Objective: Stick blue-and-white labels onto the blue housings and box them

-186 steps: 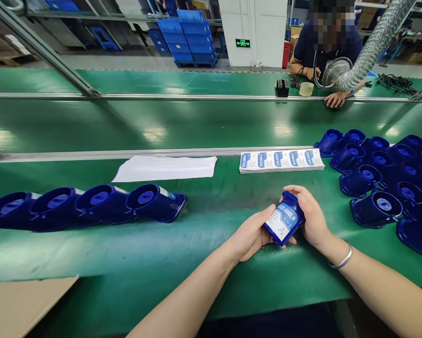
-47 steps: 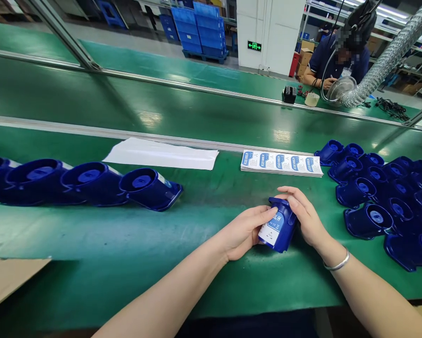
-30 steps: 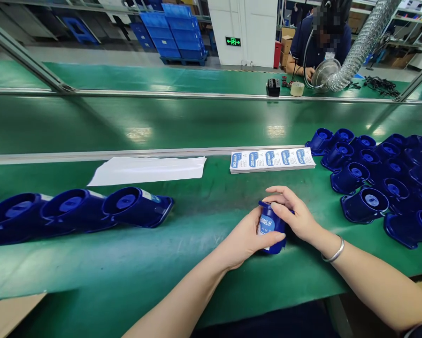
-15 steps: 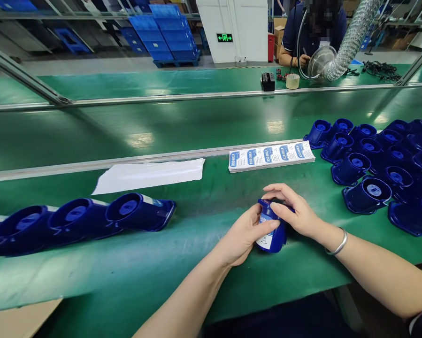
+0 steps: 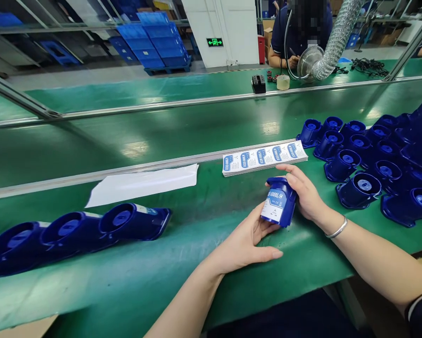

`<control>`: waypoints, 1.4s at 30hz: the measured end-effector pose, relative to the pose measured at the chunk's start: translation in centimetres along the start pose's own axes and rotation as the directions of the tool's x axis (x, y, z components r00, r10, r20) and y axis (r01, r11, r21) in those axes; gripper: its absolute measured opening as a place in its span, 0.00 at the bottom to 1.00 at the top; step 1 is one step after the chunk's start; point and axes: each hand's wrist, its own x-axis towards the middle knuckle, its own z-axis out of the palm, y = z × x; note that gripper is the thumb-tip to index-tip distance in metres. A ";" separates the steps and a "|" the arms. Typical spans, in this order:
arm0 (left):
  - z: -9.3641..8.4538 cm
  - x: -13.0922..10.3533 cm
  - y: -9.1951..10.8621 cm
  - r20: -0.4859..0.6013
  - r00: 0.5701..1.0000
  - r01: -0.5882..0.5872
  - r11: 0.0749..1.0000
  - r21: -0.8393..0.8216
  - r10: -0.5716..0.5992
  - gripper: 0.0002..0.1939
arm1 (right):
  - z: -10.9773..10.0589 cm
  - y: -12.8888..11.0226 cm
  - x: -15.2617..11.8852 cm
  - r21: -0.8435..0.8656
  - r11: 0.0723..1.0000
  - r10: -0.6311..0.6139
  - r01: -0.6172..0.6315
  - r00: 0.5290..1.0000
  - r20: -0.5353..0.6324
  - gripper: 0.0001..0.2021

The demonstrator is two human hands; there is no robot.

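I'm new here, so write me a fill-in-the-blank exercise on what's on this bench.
The right hand holds a cup coloured ____.
The left hand touches the cup with its fingers but not its ____.
The bracelet is on the ____ wrist.
The white sheet lies to the ____ of the labels.

Missing words: blue; thumb; right; left.

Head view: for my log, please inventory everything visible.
Held part: one, blue, between hands
Row parts: at least three, blue, left
Cluster parts: many, blue, right
Label stack: one, white and blue, centre
Sheet: one, white, left of stack
Cardboard: one, tan, near left
Bench: one, green, foreground
Duct: one, silver, upper right
Crates: several, blue, background
Exit sign: one, green, pillar
Person: at least one, dark-shirted, across
Cables: uncounted, black, far right
Bracelet: one, silver, right wrist
Left hand: one, bare, touching held part
Right hand: one, bare, around held part
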 end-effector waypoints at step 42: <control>-8.1 -6.7 1.0 -0.593 0.230 0.808 0.189 0.558 0.772 0.30 | -2.1 6.1 0.3 -0.644 0.765 0.020 -0.019 1.000 -0.006 0.27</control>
